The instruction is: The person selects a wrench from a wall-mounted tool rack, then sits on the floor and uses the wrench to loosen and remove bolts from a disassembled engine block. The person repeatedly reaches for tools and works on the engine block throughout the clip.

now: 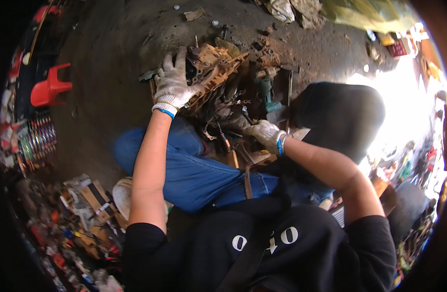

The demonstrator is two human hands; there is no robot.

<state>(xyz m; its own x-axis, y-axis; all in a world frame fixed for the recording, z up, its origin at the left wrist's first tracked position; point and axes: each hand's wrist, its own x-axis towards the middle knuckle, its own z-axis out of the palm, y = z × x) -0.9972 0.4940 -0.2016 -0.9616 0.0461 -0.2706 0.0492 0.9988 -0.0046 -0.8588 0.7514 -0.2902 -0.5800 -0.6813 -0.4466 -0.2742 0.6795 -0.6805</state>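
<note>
A rusty, finned metal engine casing (222, 73) sits on the dirty floor in front of my legs. My left hand (174, 83), in a soiled white knit glove, lies on its left side with the fingers stretched out. My right hand (266, 134), gloved the same way, is closed low at the right, near dark metal parts. Whatever its fingers hold is too hidden to name. Just beyond it stands a teal power tool (266, 91), perhaps an impact wrench. A tool with an orange and black handle (226, 142) lies between my legs.
A red plastic stool (50, 86) stands at the far left. Piled boxes and mixed parts (94, 209) fill the lower left. Rusty crumbs (272, 51) litter the floor beyond the casing. Plastic sheeting (364, 13) lies at the far right, and strong light glares on the right.
</note>
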